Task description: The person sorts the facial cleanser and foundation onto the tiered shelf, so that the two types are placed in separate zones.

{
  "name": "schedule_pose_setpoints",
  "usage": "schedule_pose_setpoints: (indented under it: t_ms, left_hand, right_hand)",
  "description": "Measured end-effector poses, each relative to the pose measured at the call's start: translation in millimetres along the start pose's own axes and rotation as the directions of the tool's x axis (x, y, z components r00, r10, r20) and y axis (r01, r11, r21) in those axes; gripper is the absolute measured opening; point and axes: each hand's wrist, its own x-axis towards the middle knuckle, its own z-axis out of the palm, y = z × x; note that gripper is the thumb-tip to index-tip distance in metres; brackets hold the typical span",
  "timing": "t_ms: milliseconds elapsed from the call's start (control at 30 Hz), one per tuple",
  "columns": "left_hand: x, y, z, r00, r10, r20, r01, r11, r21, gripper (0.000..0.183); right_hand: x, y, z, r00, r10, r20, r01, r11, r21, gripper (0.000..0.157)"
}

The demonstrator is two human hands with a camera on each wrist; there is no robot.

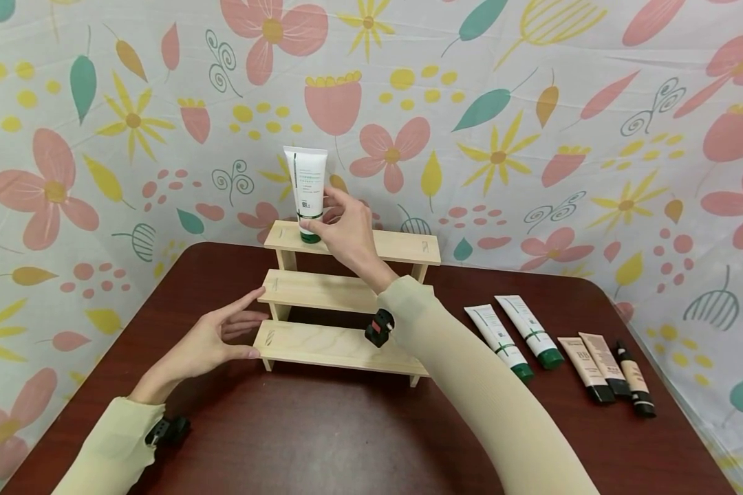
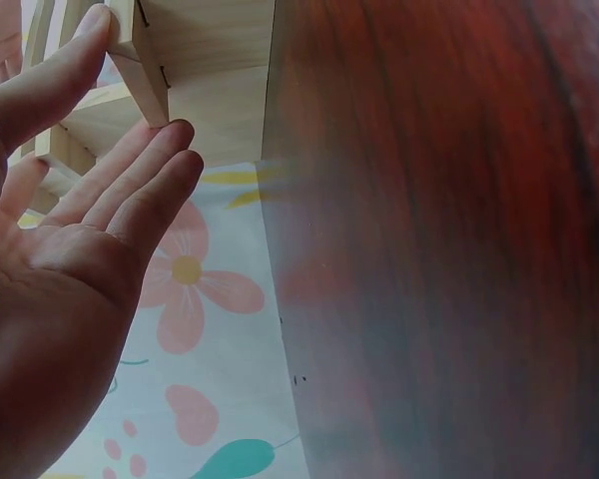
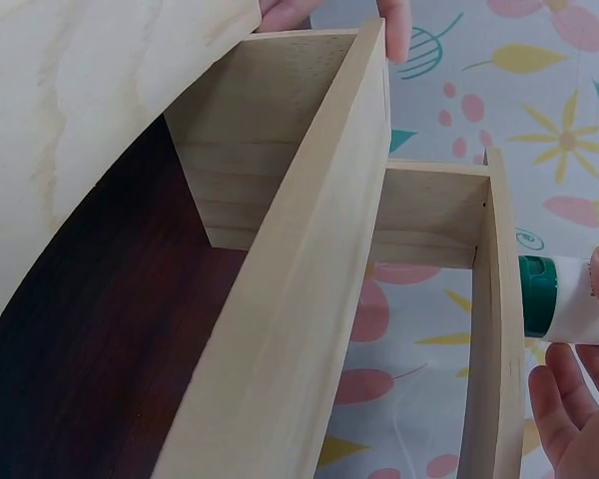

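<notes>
In the head view a white tube with a green cap [image 1: 310, 179] stands cap down on the top step of a three-step wooden rack [image 1: 322, 342], near its left end. My right hand [image 1: 351, 232] pinches the tube low down between thumb and fingers. The right wrist view shows the green cap [image 3: 539, 296] right at the top board. My left hand [image 1: 213, 342] is at the rack's left side, fingers extended, with fingertips touching the ends of the lower two steps. In the left wrist view, the thumb and fingertips of that hand [image 2: 70, 269] meet the board edges.
Right of the rack, two more white green-capped tubes [image 1: 498, 340] lie on the dark red table [image 1: 322, 440]. Beyond them lie two beige tubes with black caps [image 1: 587, 368] and a slim black-capped bottle [image 1: 635, 379]. A flower-printed cloth [image 1: 446, 137] hangs behind the table.
</notes>
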Motion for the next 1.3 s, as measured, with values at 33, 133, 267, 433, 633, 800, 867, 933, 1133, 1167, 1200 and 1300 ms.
schedule_pose_setpoints:
  t_ms: [33,133,267,433,633,800,867,933,1133,1167,1200,1300]
  left_hand:
    - [0.3,0.2,0.4,1.0,0.001,0.0,-0.001,1.0,0.0,0.105]
    - [1.5,0.4,1.5,1.0,0.004,0.003,-0.004,1.0,0.002,0.105]
    - [3.4,1.4,2.8,1.0,0.002,0.007,-0.002,1.0,0.005,0.105]
    - [5.5,2.5,3.9,1.0,0.005,0.012,-0.005,1.0,0.008,0.106]
    - [7.4,3.8,5.1,1.0,0.009,0.011,-0.01,1.0,0.005,0.106]
    - [6.9,5.7,3.9,1.0,0.005,0.015,-0.005,1.0,0.005,0.106]
    - [6.0,6.2,2.4,1.0,0.005,0.012,-0.005,1.0,0.008,0.106]
    - [4.7,6.5,0.8,1.0,0.007,0.009,-0.007,1.0,0.013,0.106]
    - [-0.1,3.6,-0.3,1.0,0.016,0.002,-0.016,0.999,0.03,0.106]
    - [-0.8,3.0,0.1,1.0,0.02,0.001,-0.02,0.999,0.03,0.106]
    - [-1.3,2.6,0.8,1.0,0.023,0.0,-0.023,0.999,0.03,0.106]
    - [-2.0,1.4,3.1,0.999,0.038,-0.003,-0.038,0.999,0.028,0.106]
  right_hand:
    - [-0.2,0.3,-0.6,1.0,0.001,-0.001,-0.001,1.0,-0.001,0.06]
    - [-0.7,0.5,-2.7,1.0,0.002,-0.003,-0.002,1.0,-0.005,0.06]
    - [-1.2,0.5,-5.4,1.0,0.004,-0.003,-0.004,1.0,-0.013,0.061]
    - [-2.8,0.0,-10.0,1.0,0.012,0.011,-0.012,1.0,-0.017,0.064]
    - [-9.1,-5.1,-24.0,0.998,0.047,0.032,-0.046,0.999,-0.026,0.067]
    - [-24.7,-11.1,-45.8,0.999,0.041,0.024,-0.039,0.997,-0.059,0.059]
    - [-32.7,-14.8,-55.4,0.999,0.025,0.028,-0.023,0.997,-0.071,0.056]
    - [-42.0,-19.1,-65.6,0.999,0.002,0.043,0.002,0.997,-0.082,0.053]
    - [-75.1,-28.8,-101.4,0.995,-0.043,0.086,0.053,0.993,-0.108,0.044]
    - [-80.5,-28.7,-108.2,0.995,-0.053,0.088,0.063,0.991,-0.118,0.044]
    - [-85.9,-27.8,-115.1,0.994,-0.061,0.088,0.072,0.989,-0.127,0.043]
    - [-101.0,-22.3,-137.2,0.992,-0.094,0.079,0.106,0.98,-0.168,0.043]
